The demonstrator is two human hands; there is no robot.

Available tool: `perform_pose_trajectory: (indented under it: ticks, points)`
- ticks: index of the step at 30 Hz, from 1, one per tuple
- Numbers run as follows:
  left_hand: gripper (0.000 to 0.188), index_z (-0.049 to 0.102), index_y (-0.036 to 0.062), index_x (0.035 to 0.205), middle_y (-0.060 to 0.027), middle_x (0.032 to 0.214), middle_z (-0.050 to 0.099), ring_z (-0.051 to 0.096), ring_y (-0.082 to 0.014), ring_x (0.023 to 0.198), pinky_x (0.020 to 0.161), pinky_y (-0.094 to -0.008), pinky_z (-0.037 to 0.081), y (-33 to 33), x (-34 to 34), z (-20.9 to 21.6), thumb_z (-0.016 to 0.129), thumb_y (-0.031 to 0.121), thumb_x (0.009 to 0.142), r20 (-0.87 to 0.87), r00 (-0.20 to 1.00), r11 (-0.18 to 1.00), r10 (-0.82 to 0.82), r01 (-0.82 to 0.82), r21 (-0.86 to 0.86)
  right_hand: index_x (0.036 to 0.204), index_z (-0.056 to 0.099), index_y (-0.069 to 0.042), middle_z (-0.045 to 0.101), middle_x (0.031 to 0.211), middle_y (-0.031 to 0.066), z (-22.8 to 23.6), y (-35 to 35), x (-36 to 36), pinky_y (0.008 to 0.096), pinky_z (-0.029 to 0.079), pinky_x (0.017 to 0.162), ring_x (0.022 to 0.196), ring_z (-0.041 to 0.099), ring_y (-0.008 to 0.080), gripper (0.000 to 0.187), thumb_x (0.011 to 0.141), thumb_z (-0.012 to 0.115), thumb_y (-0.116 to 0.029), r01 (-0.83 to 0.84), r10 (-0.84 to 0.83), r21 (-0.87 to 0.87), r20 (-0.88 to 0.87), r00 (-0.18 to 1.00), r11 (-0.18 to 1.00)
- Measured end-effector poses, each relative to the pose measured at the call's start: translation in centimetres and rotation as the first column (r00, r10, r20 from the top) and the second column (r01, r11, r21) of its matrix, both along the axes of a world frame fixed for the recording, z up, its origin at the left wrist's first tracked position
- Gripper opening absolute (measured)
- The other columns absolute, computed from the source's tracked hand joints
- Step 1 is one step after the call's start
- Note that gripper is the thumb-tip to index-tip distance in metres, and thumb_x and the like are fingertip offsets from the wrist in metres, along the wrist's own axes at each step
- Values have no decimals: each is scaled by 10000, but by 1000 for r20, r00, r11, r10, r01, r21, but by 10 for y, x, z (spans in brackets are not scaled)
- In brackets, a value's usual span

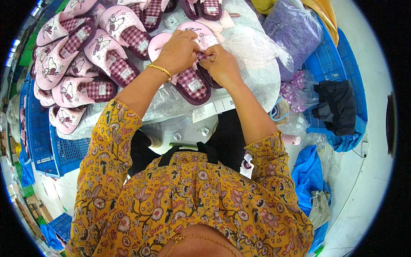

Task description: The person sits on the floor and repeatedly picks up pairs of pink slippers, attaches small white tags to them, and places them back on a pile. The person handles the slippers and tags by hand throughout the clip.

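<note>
A pair of pink slippers (188, 83) with dark red checked insoles lies on the plastic-covered table, soles toward me. My left hand (177, 52) rests over the upper of the left slipper, fingers curled at its inner edge. Close beside it, my right hand (221, 65) is pinched at the opening between the two slippers. Whatever its fingertips grip is too small and too covered to make out. A white label sits on the left slipper's insole. Most of the right slipper is behind my right hand.
Many similar pink slippers (102, 47) are heaped to the left, over blue plastic crates (70, 156). Clear plastic wrap (252, 47) covers the table's right part. Beyond it, a bag of purple material (295, 34) leans by a blue basket (332, 64) with a black cloth (336, 107).
</note>
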State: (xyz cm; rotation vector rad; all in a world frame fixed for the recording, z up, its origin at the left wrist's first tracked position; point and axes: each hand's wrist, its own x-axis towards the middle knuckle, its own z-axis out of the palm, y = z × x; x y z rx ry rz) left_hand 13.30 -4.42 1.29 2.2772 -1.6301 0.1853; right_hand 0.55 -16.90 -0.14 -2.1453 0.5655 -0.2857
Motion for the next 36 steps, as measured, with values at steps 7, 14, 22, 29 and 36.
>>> perform_pose_trajectory:
  ticks: [7,14,22,29,36]
  points:
    - [262,757,80,958,-133,1226,597,493,-322,1168,1021,-385,384,2,9,-10,577,84,767,-111,993,997,-44,38,-61,960,641,-63,707,904,143,-2,-5,8,425,512,768,884,674,326,297,735,759,-219,-18,18,-4,-51,999,1000]
    - [272,758,105,971,-115,1228,595,487,-323,1165,1018,-384,392,3,9,-11,590,78,759,-152,987,996,-49,38,-77,949,650,-68,704,910,157,2,-7,13,426,512,782,903,670,338,306,720,762,-237,-22,20,-26,-100,995,999]
    - [275,740,79,981,-110,1220,600,509,-302,1175,1038,-387,386,4,7,-9,589,67,752,-162,986,997,-45,33,-75,960,651,-58,710,901,151,-2,-8,18,400,517,769,884,679,302,299,729,768,-208,-22,19,-37,-84,996,999]
    - [204,728,70,894,-82,1099,624,535,-275,1082,963,-382,413,-2,14,-11,594,79,739,-146,987,997,-72,72,-3,966,658,-100,705,931,149,-4,-4,22,441,512,784,915,667,342,273,740,746,-226,16,-24,-105,-82,996,994]
    - [144,698,77,879,-84,1027,596,538,-299,1066,875,-380,489,-13,10,5,630,101,754,-6,999,986,-32,33,166,957,651,-87,705,909,151,-11,-2,20,460,515,780,891,668,354,256,755,733,-220,55,-57,-161,-6,998,985]
